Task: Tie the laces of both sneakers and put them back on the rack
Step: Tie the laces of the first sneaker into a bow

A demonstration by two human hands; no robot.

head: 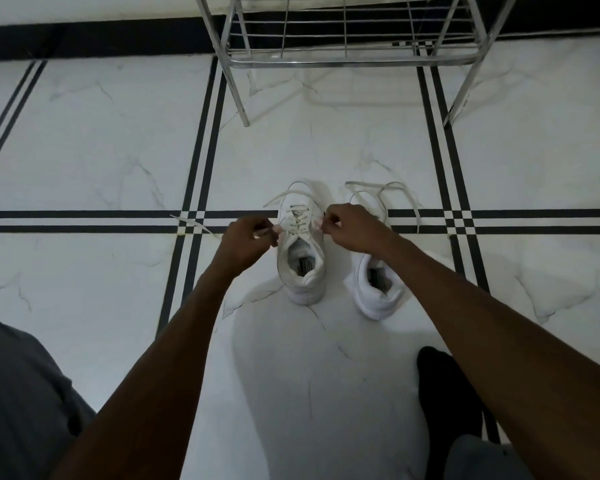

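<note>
Two hands are seen over two white sneakers on the floor. The left hand (pixel 248 242) is pinched on a lace of the left sneaker (pixel 302 251); the right hand (pixel 352 228) likewise. The right sneaker (pixel 378 289) lies unlaced beside. One rack (pixel 350 60) stands beyond.

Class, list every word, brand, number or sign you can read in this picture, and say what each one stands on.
None can be read.
Insole label inside the left sneaker: dark print, too blurred to read.
Insole label inside the right sneaker: too small and blurred to read.
</note>
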